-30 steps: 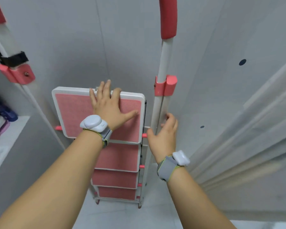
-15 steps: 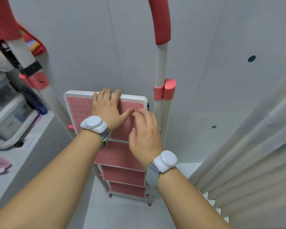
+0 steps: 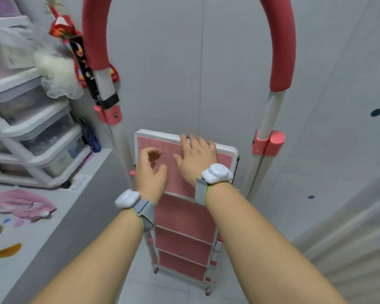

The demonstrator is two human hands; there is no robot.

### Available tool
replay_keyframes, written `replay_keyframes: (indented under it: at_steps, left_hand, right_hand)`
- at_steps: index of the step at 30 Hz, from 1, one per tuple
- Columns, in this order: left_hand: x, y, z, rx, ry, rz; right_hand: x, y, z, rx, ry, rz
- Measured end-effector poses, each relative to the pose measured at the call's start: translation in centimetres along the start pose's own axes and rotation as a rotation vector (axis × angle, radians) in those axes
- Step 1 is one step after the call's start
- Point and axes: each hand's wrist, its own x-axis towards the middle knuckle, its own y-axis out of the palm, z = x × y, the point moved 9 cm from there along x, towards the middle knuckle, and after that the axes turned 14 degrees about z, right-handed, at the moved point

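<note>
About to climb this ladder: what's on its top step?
The right hand lies flat on the top step, fingers at its far edge. The left hand is over its left part, blurred. What lies beneath both is covered.

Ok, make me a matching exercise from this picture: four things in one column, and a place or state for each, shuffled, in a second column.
Things:
1. right hand
2. red foam handle
3. drawer unit
4. pink cloth

Places or states:
A. lying at the lower left
B. arching across the top of the picture
C. flat on the top step
D. standing at the far left, drawers stacked

Pairs: 1-C; 2-B; 3-D; 4-A
</note>
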Motion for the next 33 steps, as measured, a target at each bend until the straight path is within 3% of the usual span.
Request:
replay_keyframes:
  at_steps: [2,6,9,12,18,24,33]
  left_hand:
    - [-1.5,-1.4,4.9,-0.095,-0.284,-0.132]
    - [-3.7,0.4,12.1,-0.1,-0.7,0.092]
    - [-4.9,4.2,13.9,-0.487,-0.873,0.221]
    - [-4.1,8.3,12.8,-0.818,-0.872,0.321]
    - [-3.2,11.0,14.0,-1.26,-0.882,0.217]
    - [-2.8,11.8,14.2,-1.251,-0.839,0.238]
    - [-5.0,10.9,14.9,-1.148,-0.917,0.14]
  right_hand:
    - [0.7,0.5,-0.1,-0.072,0.006,-0.003]
    - [1.8,-0.5,0.6,-0.085,0.074,-0.098]
    - [1.2,-0.6,1.0,-0.032,0.112,-0.186]
    - [1.0,-0.2,1.3,-0.051,0.096,-0.214]
    - [1.2,-0.6,0.3,0.041,0.119,-0.253]
    - [1.1,-0.2,0.3,-0.013,0.12,-0.312]
    - [1.1,1.0,0.3,0.049,0.097,-0.135]
